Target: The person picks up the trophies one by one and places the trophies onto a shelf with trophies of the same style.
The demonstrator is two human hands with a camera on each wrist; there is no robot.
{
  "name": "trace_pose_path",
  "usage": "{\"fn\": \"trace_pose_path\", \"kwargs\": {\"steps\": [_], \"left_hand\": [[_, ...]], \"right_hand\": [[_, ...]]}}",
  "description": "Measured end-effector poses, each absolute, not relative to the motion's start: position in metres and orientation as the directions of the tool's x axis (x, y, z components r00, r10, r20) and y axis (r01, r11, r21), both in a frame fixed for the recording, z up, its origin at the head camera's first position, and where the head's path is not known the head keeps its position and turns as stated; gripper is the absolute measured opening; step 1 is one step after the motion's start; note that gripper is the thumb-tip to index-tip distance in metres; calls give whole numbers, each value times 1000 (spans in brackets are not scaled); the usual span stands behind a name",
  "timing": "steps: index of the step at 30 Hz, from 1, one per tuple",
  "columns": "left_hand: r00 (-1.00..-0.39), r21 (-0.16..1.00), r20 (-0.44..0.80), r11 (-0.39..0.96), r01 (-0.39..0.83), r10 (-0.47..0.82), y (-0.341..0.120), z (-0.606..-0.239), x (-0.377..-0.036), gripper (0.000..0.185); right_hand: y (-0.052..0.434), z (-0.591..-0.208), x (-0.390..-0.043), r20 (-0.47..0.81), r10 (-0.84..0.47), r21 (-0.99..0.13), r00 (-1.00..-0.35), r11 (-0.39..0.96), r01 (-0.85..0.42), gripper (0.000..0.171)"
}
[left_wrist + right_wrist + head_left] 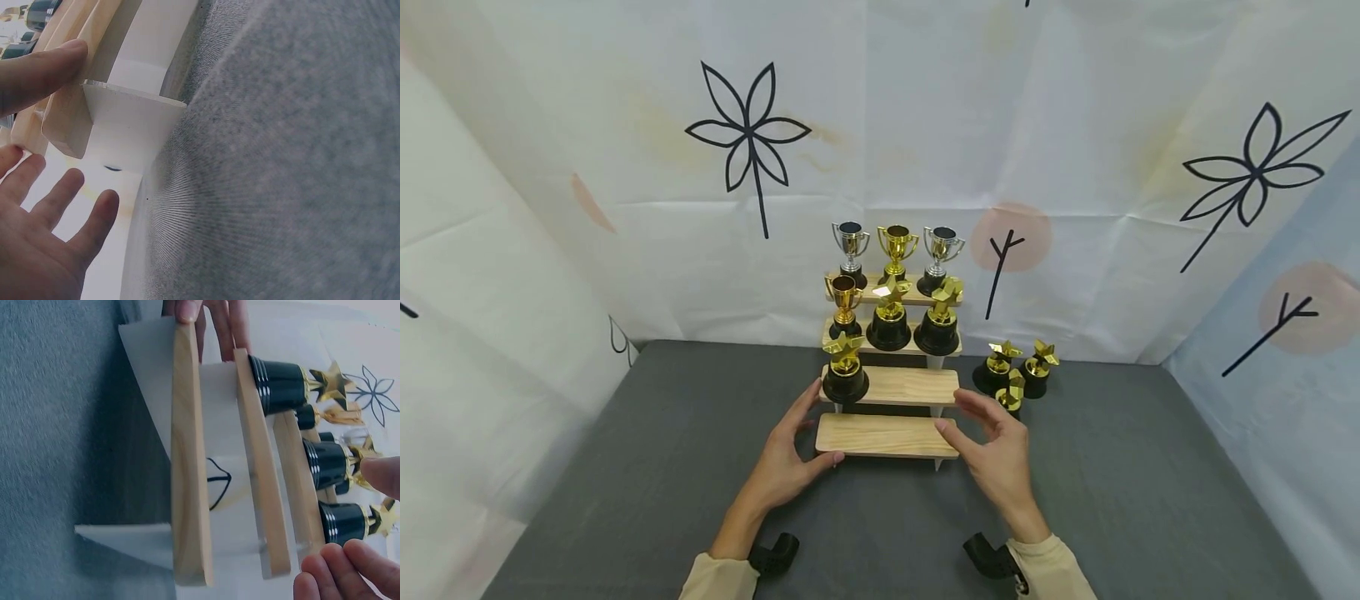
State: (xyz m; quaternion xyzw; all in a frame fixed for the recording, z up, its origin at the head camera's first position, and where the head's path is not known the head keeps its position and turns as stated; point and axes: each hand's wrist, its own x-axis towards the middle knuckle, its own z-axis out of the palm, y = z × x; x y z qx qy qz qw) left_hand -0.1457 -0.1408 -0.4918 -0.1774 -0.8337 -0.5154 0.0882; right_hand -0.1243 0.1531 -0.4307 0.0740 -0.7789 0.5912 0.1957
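A wooden stepped display stand [887, 436] with white side supports [134, 122] stands on the grey table. My left hand [786, 467] is at its left end, thumb touching the lowest step's front edge and fingers spread along the side. My right hand [1002, 454] is at the right end, thumb by the lowest step and relaxed fingers near the step above, holding nothing. One gold star trophy [846, 379] stands on the left of the second step from the bottom. Two star trophies and a gold cup [844, 302] share the step above.
On the top step are a gold cup trophy [895, 247] and two silver cup trophies [851, 243]. Three star trophies [997, 367] are grouped on the table [1150, 483] right of the stand. A patterned white cloth [910, 125] hangs behind.
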Motion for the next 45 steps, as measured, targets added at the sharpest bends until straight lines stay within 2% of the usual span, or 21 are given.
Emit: {"fn": "trace_pose_path", "kwargs": {"steps": [10, 23, 27, 37, 45], "left_hand": [[-914, 821, 345, 404, 404, 214, -140, -492, -144, 109], [-914, 821, 347, 403, 405, 211, -142, -493, -145, 106], [-918, 827, 339, 399, 396, 208, -142, -492, -145, 104], [-913, 820, 351, 402, 407, 207, -142, -493, -145, 106], [-915, 827, 344, 393, 401, 211, -141, -493, -146, 105]], "right_hand": [[183, -427, -129, 410, 203, -889, -889, 304, -341, 48], [234, -423, -139, 469, 388, -877, -794, 312, -366, 48], [240, -433, -145, 424, 410, -895, -808, 325, -305, 51], [243, -471, -161, 252, 358, -908, -899, 409, -92, 65], [238, -483, -167, 197, 314, -901, -929, 431, -46, 70]]}}
